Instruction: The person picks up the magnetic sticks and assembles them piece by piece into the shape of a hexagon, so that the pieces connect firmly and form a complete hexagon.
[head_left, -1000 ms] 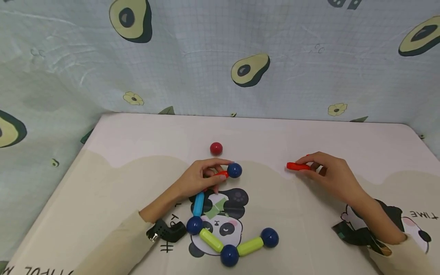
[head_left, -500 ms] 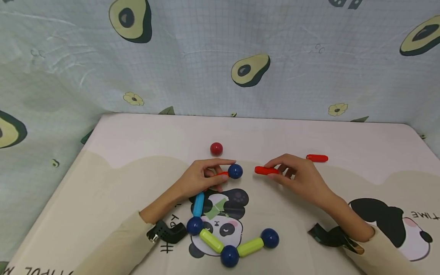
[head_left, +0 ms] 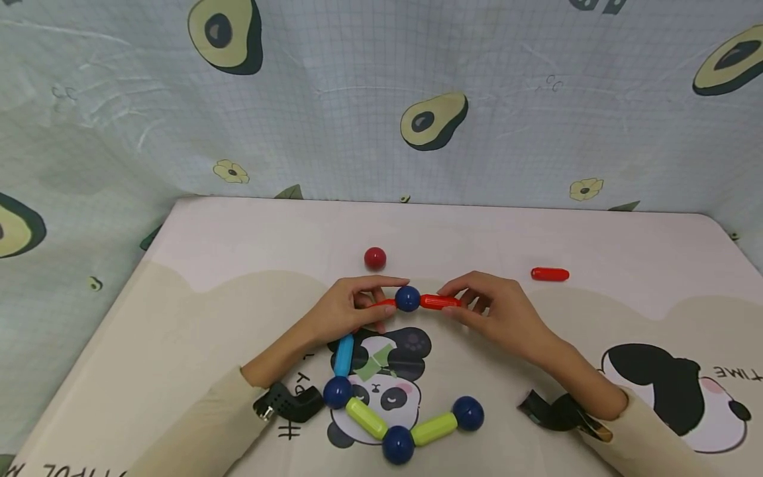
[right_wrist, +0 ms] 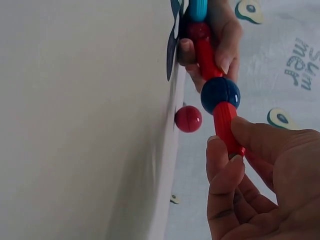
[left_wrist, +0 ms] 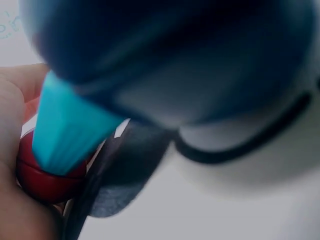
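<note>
My left hand (head_left: 336, 308) pinches a red stick (right_wrist: 206, 57) from a ball-and-stick building set. One end of that stick meets a blue ball (head_left: 408, 299); its other end joins a dark red ball (right_wrist: 198, 31), hidden under the hand in the head view. From there a light blue stick (head_left: 344, 356) runs down to a second blue ball (head_left: 338, 391). Between thumb and fingers, my right hand (head_left: 503, 311) holds another red stick (head_left: 438, 302), its tip touching the first blue ball's right side.
Two lime green sticks (head_left: 366, 417) and two more blue balls (head_left: 398, 444) continue the chain nearer me. A loose red ball (head_left: 375, 258) lies behind the left hand. Farther right lies a loose red stick (head_left: 550, 274). Printed pandas mark the tablecloth (head_left: 238, 331).
My right hand has moved left with its red stick, bringing it against the blue ball. The other red stick at right has come into full view. My left hand has stayed in place.
</note>
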`<move>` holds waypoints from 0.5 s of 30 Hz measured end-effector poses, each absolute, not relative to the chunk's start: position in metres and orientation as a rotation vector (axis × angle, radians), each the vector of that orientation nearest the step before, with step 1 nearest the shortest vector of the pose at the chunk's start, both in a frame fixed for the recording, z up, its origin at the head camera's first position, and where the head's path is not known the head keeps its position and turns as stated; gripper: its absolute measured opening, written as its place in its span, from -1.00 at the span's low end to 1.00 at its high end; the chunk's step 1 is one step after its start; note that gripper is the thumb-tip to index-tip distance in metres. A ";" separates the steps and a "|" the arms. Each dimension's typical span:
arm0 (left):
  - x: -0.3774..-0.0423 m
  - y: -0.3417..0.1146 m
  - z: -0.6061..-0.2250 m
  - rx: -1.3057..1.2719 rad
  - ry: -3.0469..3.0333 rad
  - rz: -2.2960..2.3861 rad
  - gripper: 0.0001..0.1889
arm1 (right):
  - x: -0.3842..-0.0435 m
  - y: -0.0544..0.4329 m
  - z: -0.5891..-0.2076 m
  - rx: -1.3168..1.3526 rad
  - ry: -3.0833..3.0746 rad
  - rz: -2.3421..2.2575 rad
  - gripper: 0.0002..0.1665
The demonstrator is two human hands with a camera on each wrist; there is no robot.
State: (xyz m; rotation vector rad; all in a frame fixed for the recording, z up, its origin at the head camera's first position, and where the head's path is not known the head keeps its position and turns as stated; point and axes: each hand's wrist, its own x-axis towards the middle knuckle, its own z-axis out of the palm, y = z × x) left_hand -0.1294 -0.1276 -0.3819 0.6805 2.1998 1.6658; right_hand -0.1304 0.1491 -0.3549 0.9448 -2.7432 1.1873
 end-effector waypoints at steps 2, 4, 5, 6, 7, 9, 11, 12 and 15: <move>-0.131 -0.129 -0.381 0.701 2.163 1.664 -0.55 | -0.131 0.148 -0.355 0.948 -2.739 1.197 -0.63; -0.132 -0.131 -0.380 0.715 2.102 1.671 -0.54 | -0.131 0.147 -0.356 0.955 -2.738 1.220 -0.64; -0.133 -0.133 -0.380 0.726 2.061 1.678 -0.54 | -0.132 0.146 -0.356 0.961 -2.736 1.233 -0.64; -0.135 -0.135 -0.380 0.737 2.019 1.683 -0.54 | -0.132 0.145 -0.357 0.968 -2.735 1.245 -0.65; -0.136 -0.137 -0.380 0.744 1.977 1.686 -0.54 | -0.133 0.143 -0.357 0.970 -2.736 1.259 -0.66; -0.139 -0.142 -0.379 0.754 1.903 1.692 -0.56 | -0.134 0.140 -0.357 0.975 -2.739 1.289 -0.67; -0.141 -0.146 -0.379 0.763 1.856 1.682 -0.57 | -0.135 0.136 -0.356 0.978 -2.745 1.313 -0.68; -0.141 -0.147 -0.378 0.760 1.845 1.673 -0.58 | -0.135 0.134 -0.356 0.978 -2.751 1.325 -0.69; -0.141 -0.149 -0.378 0.740 1.808 1.660 -0.59 | -0.136 0.129 -0.354 0.980 -2.771 1.333 -0.71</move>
